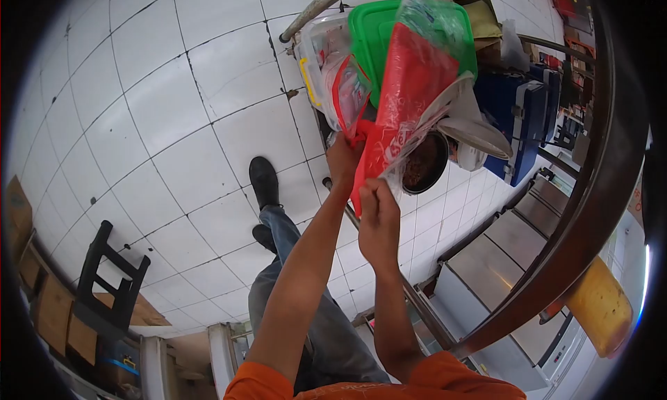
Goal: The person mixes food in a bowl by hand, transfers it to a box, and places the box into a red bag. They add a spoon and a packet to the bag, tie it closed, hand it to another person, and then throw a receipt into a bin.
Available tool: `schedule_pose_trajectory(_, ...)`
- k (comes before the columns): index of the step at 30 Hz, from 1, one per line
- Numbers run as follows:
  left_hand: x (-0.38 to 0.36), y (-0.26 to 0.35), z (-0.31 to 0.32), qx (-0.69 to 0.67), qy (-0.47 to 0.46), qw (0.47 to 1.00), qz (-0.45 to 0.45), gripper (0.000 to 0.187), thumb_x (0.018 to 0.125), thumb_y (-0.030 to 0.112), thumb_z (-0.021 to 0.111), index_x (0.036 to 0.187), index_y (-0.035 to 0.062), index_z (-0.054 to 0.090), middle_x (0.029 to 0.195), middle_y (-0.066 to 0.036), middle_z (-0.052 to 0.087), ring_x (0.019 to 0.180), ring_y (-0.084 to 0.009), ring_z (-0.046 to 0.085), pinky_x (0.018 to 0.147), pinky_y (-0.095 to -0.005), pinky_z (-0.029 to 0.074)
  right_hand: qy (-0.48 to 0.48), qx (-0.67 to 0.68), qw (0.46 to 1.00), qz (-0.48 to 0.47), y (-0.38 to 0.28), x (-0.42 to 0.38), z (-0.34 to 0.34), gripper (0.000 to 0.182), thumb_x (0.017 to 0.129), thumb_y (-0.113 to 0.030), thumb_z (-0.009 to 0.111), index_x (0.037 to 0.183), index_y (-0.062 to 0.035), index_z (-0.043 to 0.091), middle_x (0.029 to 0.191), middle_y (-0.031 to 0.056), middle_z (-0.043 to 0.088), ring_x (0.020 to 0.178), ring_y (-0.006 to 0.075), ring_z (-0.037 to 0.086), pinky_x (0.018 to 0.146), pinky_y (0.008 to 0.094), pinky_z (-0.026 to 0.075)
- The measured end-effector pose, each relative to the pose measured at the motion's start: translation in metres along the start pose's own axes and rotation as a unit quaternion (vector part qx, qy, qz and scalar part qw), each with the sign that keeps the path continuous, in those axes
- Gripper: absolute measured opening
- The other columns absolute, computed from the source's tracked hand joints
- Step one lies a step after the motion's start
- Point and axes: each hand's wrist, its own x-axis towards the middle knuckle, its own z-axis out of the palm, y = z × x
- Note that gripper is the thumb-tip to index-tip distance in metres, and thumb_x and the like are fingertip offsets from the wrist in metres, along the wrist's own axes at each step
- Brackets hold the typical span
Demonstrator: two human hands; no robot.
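A long red plastic package with white lettering and a clear wrapper lies slanting across the container tops in front of me. My left hand is closed on bunched red plastic at its left side. Lower down, my right hand pinches the package's near edge, fingers curled. A clear pouch with red trim lies just beyond my left hand. Under the package's far part is a green lid. To the right of my hands sits a dark round pot with brownish contents.
A clear bin with a yellow handle stands at the left of the pile. Whitish lids and blue cases are to the right. A black stool stands on the white tiled floor. A curved dark brown edge runs along the right.
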Motion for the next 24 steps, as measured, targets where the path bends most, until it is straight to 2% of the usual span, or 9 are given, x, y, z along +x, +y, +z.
schedule_pose_trajectory(3, 0.001, -0.002, 0.0, 0.008, -0.013, 1.0, 0.004, 0.037, 0.087, 0.035, 0.07, 0.104, 0.0025, 0.064, 0.097, -0.025, 0.071, 0.094, -0.0443, 0.069, 0.081, -0.0508, 0.054, -0.072, -0.024, 0.997, -0.015, -0.039, -0.035, -0.025, 0.015, 0.102, -0.012, 0.055, 0.103, 0.0022, 0.059, 0.076, 0.0102, 0.055, 0.07, 0.0137, 0.05, 0.066, 0.0291, 0.044)
schedule_pose_trajectory(6, 0.0, 0.005, 0.001, 0.061, -0.043, 0.997, -0.011, 0.038, 0.087, 0.036, 0.068, 0.105, 0.0026, 0.064, 0.098, -0.026, 0.071, 0.095, -0.0448, 0.069, 0.081, -0.0518, 0.054, -0.115, -0.058, 0.991, -0.037, -0.064, -0.066, -0.049, 0.01, 0.099, -0.007, 0.056, 0.103, 0.0003, 0.061, 0.078, 0.0185, 0.063, 0.065, 0.0274, 0.06, 0.064, 0.0346, 0.048)
schedule_pose_trajectory(9, 0.003, 0.02, -0.002, 0.122, -0.072, 0.99, -0.019, 0.039, 0.088, 0.037, 0.066, 0.106, 0.0028, 0.065, 0.098, -0.026, 0.071, 0.097, -0.0454, 0.068, 0.082, -0.0528, 0.054, -0.031, -0.082, 0.994, 0.07, -0.059, -0.081, -0.059, 0.009, 0.098, -0.006, 0.058, 0.102, 0.0012, 0.061, 0.078, 0.0178, 0.063, 0.065, 0.0253, 0.061, 0.064, 0.0345, 0.048)
schedule_pose_trajectory(13, 0.003, 0.05, -0.016, 0.209, -0.128, 0.969, -0.01, 0.043, 0.087, 0.041, 0.063, 0.105, 0.0021, 0.066, 0.099, -0.028, 0.071, 0.098, -0.0467, 0.068, 0.082, -0.0548, 0.054, -0.019, -0.064, 0.997, 0.039, -0.064, -0.104, -0.067, 0.007, 0.097, -0.005, 0.057, 0.1, 0.0005, 0.061, 0.077, 0.0165, 0.062, 0.062, 0.0214, 0.06, 0.059, 0.031, 0.046)
schedule_pose_trajectory(15, 0.015, 0.038, -0.005, 0.189, -0.084, 0.978, -0.033, 0.045, 0.086, 0.043, 0.064, 0.102, 0.0011, 0.067, 0.099, -0.028, 0.071, 0.096, -0.0455, 0.069, 0.081, -0.0537, 0.054, -0.047, -0.051, 0.997, -0.013, -0.053, -0.136, -0.068, 0.008, 0.098, -0.007, 0.059, 0.098, 0.0006, 0.061, 0.076, 0.015, 0.062, 0.062, 0.0181, 0.061, 0.058, 0.031, 0.046)
schedule_pose_trajectory(16, 0.021, 0.035, -0.001, 0.178, -0.064, 0.981, -0.046, 0.046, 0.086, 0.043, 0.064, 0.101, 0.0006, 0.068, 0.099, -0.028, 0.071, 0.096, -0.0448, 0.069, 0.081, -0.0531, 0.055, -0.039, -0.021, 0.999, 0.013, -0.044, -0.159, -0.068, 0.009, 0.098, -0.008, 0.059, 0.099, 0.0008, 0.06, 0.076, 0.0143, 0.063, 0.063, 0.0187, 0.062, 0.059, 0.0316, 0.047)
schedule_pose_trajectory(19, 0.026, 0.056, 0.001, 0.235, -0.063, 0.967, 0.072, 0.047, 0.084, 0.044, 0.067, 0.1, -0.001, 0.067, 0.098, -0.027, 0.071, 0.095, -0.0433, 0.07, 0.081, -0.051, 0.055, 0.008, -0.027, 0.993, 0.118, -0.006, -0.228, -0.078, 0.013, 0.098, -0.01, 0.06, 0.104, 0.0011, 0.06, 0.079, 0.0136, 0.066, 0.065, 0.0216, 0.063, 0.06, 0.0337, 0.048)
schedule_pose_trajectory(22, 0.013, 0.064, -0.017, 0.1, -0.177, 0.978, 0.047, 0.051, 0.083, 0.039, 0.072, 0.113, -0.002, 0.063, 0.09, -0.023, 0.072, 0.09, -0.0412, 0.071, 0.081, -0.049, 0.056, -0.01, -0.126, 0.981, 0.148, 0.034, -0.273, -0.1, 0.016, 0.097, -0.01, 0.061, 0.108, 0.0015, 0.06, 0.086, 0.0166, 0.067, 0.071, 0.0275, 0.065, 0.062, 0.0372, 0.049)
schedule_pose_trajectory(24, -0.017, 0.05, -0.037, 0.016, -0.181, 0.983, 0.029, 0.058, 0.083, 0.031, 0.076, 0.128, -0.0019, 0.057, 0.101, -0.021, 0.072, 0.099, -0.0377, 0.07, 0.087, -0.0459, 0.055, -0.036, -0.218, 0.971, 0.094, 0.075, -0.302, -0.113, 0.016, 0.094, -0.008, 0.061, 0.108, 0.0005, 0.061, 0.094, 0.0198, 0.066, 0.08, 0.0353, 0.066, 0.068, 0.0433, 0.051)
